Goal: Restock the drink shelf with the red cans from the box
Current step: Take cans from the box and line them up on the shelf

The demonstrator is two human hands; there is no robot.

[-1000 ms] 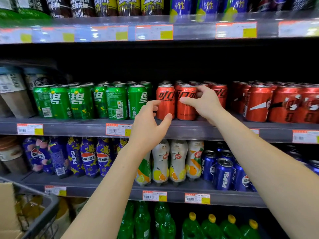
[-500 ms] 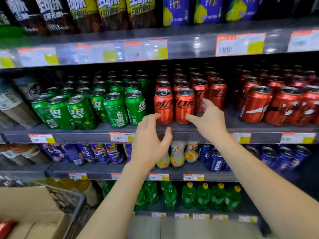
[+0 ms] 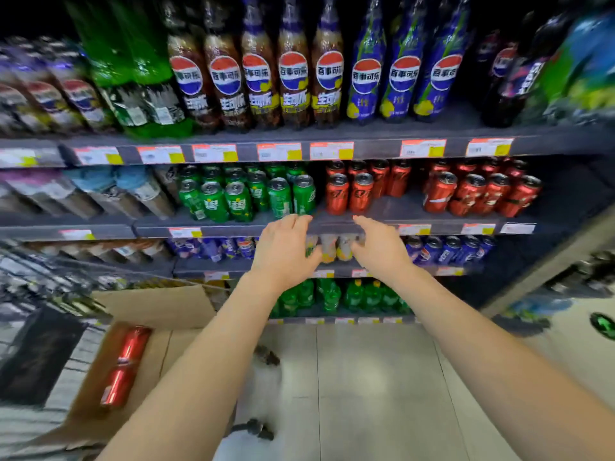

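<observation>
Two red cans [image 3: 349, 194] stand at the front of a row on the middle drink shelf [image 3: 392, 209], with more red cans behind them and another red group [image 3: 479, 194] to the right. My left hand [image 3: 283, 251] and my right hand [image 3: 379, 251] hover empty with fingers spread, just below and in front of that shelf's edge. At the lower left an open cardboard box [image 3: 159, 347] holds red cans [image 3: 124, 364] lying end to end.
Green cans [image 3: 246, 194] fill the shelf left of the red ones. Tall cola bottles [image 3: 293, 81] line the shelf above. Blue cans [image 3: 449, 249] and green bottles [image 3: 336, 294] sit on lower shelves. A wire cart [image 3: 43, 294] carries the box. Pale floor tiles [image 3: 366, 377] lie below.
Both hands have drawn back and down from the red cans on the shelf. The view has pulled away and tilted down, bringing the box with its red cans into sight.
</observation>
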